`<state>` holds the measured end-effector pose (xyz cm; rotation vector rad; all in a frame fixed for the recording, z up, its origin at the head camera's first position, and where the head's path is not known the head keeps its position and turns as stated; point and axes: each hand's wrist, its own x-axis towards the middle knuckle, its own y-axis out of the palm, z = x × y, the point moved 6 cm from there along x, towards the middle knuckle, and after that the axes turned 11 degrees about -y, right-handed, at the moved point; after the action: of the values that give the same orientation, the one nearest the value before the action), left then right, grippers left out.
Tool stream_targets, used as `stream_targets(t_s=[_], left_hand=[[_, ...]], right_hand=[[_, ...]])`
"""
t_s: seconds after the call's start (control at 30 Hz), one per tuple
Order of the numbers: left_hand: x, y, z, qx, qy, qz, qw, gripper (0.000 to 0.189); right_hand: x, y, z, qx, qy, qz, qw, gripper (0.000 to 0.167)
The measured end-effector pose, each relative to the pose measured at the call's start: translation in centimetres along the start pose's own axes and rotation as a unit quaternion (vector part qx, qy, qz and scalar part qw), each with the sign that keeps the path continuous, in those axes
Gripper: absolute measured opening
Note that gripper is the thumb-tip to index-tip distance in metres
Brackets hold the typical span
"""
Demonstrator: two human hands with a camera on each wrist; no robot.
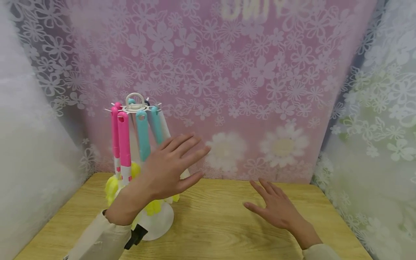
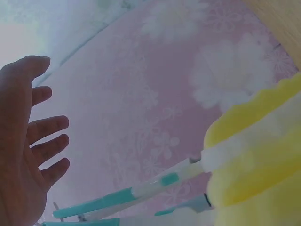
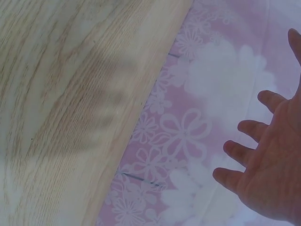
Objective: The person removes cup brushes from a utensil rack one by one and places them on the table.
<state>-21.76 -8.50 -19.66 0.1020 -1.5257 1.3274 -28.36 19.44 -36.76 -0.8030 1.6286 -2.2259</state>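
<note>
worktop (image 1: 221, 234) is bearing a rack (image 1: 161, 224); my left fingers (image 1: 196, 155) and right fingers (image 1: 259, 189) are hovering apart, empty; a left-side bump could topple it.

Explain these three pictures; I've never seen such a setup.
No machine here: these are a person's bare left hand and right hand. The picture showing both comes from a camera worn on the head, looking forward and down; the others, from one on each wrist. On the wood-grained table stands a white rack, hung with things that have pink handles or turquoise handles and yellow lower parts. The left hand is in front of the rack, the right over the table. Neither holds anything.
</note>
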Motion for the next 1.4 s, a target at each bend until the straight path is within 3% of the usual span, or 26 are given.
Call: stream_targets(t_s=[0.2,0.4,0.57,0.73,0.9,1.0,1.17,1.3,1.4], left_hand=[[0.8,-2.7,1.0,0.003,0.003,-0.022,0.9998,0.054],[0.9,-5.1,2.7,0.031,-0.023,-0.071,0.9967,0.05],[0.9,-6.5,3.2,0.045,-0.034,-0.119,0.9913,0.047],[1.0,-8.0,3.7,0.063,-0.057,-0.183,0.9793,0.041],[0.7,-9.0,5.7,0.076,-0.138,-0.226,0.9613,0.042],[0.5,-9.0,7.0,0.081,-0.187,-0.207,0.957,0.049],[0.0,-8.2,8.3,0.102,-0.25,-0.119,0.9554,0.056],[-0.1,-7.8,8.7,0.102,-0.282,-0.072,0.9514,0.054],[0.0,-7.7,8.9,0.095,-0.292,-0.061,0.9496,0.054]], right_hand=[[0.2,0.4,0.1,0.005,-0.005,-0.001,1.0,0.076],[0.2,0.6,0.2,0.005,-0.006,-0.003,1.0,0.076],[0.1,0.8,0.1,0.009,-0.003,0.001,1.0,0.076],[0.0,1.0,0.1,0.009,-0.003,-0.001,1.0,0.075],[-0.1,1.1,0.0,0.01,-0.004,-0.002,0.9999,0.074],[0.0,1.1,0.0,0.01,-0.005,-0.004,0.9999,0.074],[0.0,1.2,0.0,0.014,-0.006,-0.003,0.9999,0.074],[0.0,1.2,0.1,0.016,-0.007,-0.004,0.9998,0.074],[0.0,1.2,0.1,0.018,-0.005,-0.004,0.9998,0.074]])
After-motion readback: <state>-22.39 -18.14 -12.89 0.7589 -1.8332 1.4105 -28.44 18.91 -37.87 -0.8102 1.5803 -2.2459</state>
